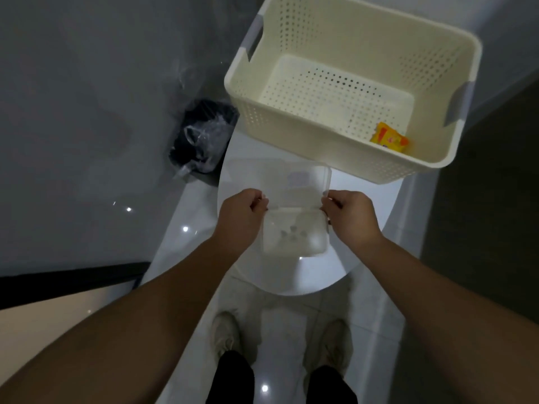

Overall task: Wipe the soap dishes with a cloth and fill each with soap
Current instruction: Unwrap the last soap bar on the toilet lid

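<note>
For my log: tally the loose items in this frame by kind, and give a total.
soap dish, pinched by left hand and right hand: 1
cream basket: 1
yellow packet in the basket: 1
black bin: 1
Total: 4

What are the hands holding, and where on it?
A clear plastic soap dish, opened; left hand and right hand pinch its opposite sides at the hinge.

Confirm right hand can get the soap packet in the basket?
Likely yes once freed: right hand now pinches the dish, but the basket is open-topped and the packet lies uncovered in its corner.
</note>
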{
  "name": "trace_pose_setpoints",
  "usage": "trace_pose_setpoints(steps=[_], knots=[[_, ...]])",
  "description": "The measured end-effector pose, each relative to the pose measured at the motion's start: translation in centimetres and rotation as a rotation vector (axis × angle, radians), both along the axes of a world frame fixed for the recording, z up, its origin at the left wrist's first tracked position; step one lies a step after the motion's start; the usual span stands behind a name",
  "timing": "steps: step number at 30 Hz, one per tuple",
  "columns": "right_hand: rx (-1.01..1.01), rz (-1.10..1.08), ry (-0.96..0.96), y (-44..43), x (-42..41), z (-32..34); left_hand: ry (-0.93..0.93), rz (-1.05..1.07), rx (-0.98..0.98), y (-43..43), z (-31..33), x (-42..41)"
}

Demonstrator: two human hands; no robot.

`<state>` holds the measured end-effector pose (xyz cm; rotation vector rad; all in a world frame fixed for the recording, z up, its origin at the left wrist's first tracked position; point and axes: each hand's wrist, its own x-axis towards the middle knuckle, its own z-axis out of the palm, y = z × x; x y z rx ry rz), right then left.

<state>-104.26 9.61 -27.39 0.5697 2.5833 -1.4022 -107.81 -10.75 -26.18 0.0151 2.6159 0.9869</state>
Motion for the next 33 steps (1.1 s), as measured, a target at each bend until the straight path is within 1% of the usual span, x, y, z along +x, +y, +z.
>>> trace_pose_setpoints(steps=[5, 8, 16, 20, 22, 24, 28, 30, 33], knots=[[0.023, -0.002, -0.001, 0.0, -1.0, -1.5, 0.019, -0.019, -0.005, 0.0, -1.8, -1.3], [0.030, -0.023, 0.001, 0.0, -1.5, -1.8, 0.006, -0.005, 0.020, 0.2, -2.1, -1.8], [0.060, -0.004, -0.033, -0.5, -1.9, -2.0, -0.015, 0.000, 0.004, 0.2, -2.5, -2.6], [0.058, -0.033, -0.057, -0.5, -1.8, -2.0, -0.038, 0.003, -0.017, 0.2, -2.5, -2.6], [0.022, -0.087, -0.101, -0.4, -1.7, -1.7, -0.069, 0.027, -0.012, 0.1, -2.2, -2.3], [-0.014, -0.134, -0.130, -0.2, -1.6, -1.1, -0.078, 0.046, 0.007, -0.2, -1.4, -2.0], [0.021, -0.107, -0.153, 0.4, -0.2, 1.6, -0.030, 0.023, 0.059, -1.6, 1.4, -1.2], [0.017, -0.101, -0.142, 0.4, 0.9, 4.2, 0.002, -0.032, 0.078, -2.4, 3.6, -0.9], [0.086, -0.058, -0.108, 0.5, 1.8, 9.6, 0.053, -0.110, 0.084, -2.8, 7.7, -1.2]])
